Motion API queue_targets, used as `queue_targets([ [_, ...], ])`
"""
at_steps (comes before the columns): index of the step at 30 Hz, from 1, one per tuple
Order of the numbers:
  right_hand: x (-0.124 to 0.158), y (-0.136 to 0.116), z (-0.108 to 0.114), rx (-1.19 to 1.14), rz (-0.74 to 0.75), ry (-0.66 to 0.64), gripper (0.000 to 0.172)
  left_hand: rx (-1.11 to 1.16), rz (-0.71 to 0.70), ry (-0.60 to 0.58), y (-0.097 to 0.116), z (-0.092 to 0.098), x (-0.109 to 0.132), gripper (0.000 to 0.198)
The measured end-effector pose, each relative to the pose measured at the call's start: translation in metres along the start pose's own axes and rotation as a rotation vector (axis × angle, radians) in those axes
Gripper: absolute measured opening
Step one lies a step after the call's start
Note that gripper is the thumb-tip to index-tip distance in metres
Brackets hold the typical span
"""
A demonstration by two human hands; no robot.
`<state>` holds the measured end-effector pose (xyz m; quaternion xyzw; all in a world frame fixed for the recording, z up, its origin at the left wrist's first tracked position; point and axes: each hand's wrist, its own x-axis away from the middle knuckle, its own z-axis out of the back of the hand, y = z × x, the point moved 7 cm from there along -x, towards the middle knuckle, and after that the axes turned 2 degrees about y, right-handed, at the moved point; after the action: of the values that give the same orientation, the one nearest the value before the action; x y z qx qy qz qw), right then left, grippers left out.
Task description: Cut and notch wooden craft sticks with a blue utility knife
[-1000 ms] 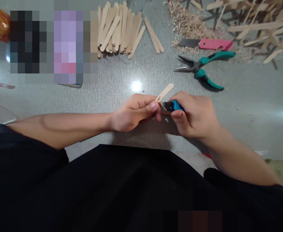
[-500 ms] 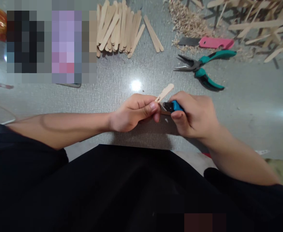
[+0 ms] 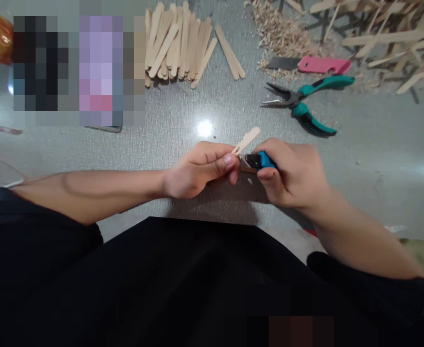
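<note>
My left hand pinches a pale wooden craft stick between thumb and fingers. The stick slants up to the right, and a small slot shows in it beside my thumb; its lower end is hidden in my hand. My right hand is wrapped round a blue and black utility knife. Its blade points left and lies close to my left fingertips and the stick; whether it touches the wood I cannot tell.
Teal-handled pliers lie spread beyond my right hand, with a pink cutter behind them. Wood shavings heap up there. Craft sticks are piled at the back, and a structure of sticks stands at the far right.
The knife has drawn back very slightly to the right from my left fingertips. Both hands keep their grips, and the stick is nearly still.
</note>
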<state>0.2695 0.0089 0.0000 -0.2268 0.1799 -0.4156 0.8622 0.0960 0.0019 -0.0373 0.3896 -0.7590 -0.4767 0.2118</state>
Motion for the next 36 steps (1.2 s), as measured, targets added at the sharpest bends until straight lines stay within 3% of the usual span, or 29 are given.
queue_targets([
  [10, 0.0, 0.002, -0.001, 0.002, -0.04, -0.04, 0.079, 0.004, 0.033, 0.011, -0.001, 0.0, 0.0, 0.061],
  [20, 0.0, 0.0, -0.006, -0.025, -0.033, -0.113, 0.081, -0.018, 0.086, -0.112, 0.003, -0.004, 0.002, 0.061],
  [36, 0.008, -0.012, -0.005, 0.138, 0.115, -0.029, 0.073, -0.177, -0.056, -0.091, 0.006, -0.009, 0.007, 0.062],
])
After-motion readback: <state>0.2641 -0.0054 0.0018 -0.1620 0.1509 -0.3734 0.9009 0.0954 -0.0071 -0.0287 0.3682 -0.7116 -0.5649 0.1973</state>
